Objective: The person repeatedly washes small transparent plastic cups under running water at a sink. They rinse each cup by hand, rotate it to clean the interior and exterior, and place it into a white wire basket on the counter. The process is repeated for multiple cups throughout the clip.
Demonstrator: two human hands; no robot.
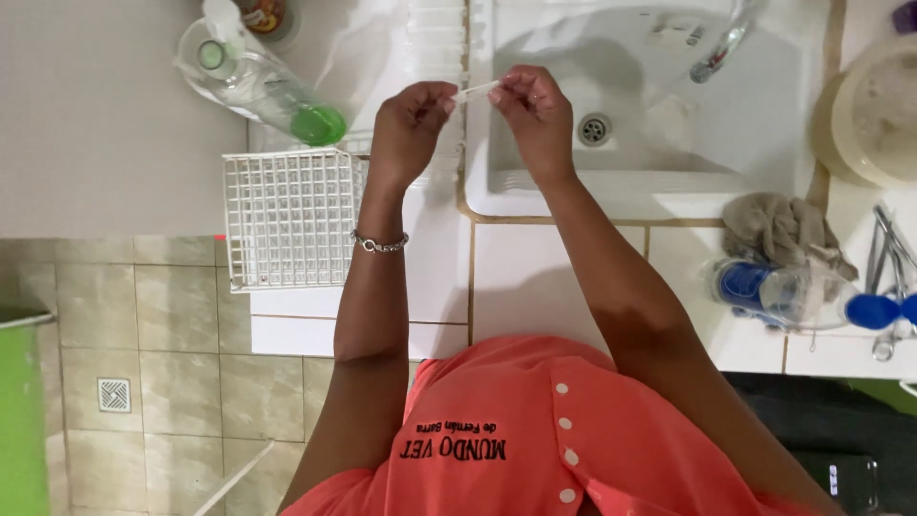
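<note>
Both hands raised over the near left corner of the white sink (pixel 764 134), at the edge where it meets the tiled bench (pixel 535 277). Left hand (pixel 411 119) with fingers (pixel 441 98) pinched tight on one end of a small pale strip (pixel 475 92); right hand (pixel 535 110) with fingers pinched shut on the other end, the strip stretched nearly level between the two, tilted slightly up to the right. Too small to tell what the strip is made of. Silver bracelet (pixel 379 243) around the left wrist. Just left of the left forearm, a white wire rack (pixel 287 218) standing on the bench, and beyond it, farther away, a clear bottle with green liquid (pixel 263 86) lying on its side. In the sink, a round drain (pixel 594 129) just right of the right hand, and a metal tap (pixel 721 43) over the far side. To the right of the sink, on the bench: a crumpled grey-brown cloth (pixel 783 229), a clear bottle with blue ends (pixel 802 294) lying just near of it, metal instruments (pixel 893 277) at the right edge, and a pale round basin (pixel 879 115) farther away. Coral button-front top (pixel 535 440) in the near foreground; beige floor tiles with a small square floor drain (pixel 114 394) down at the left.
</note>
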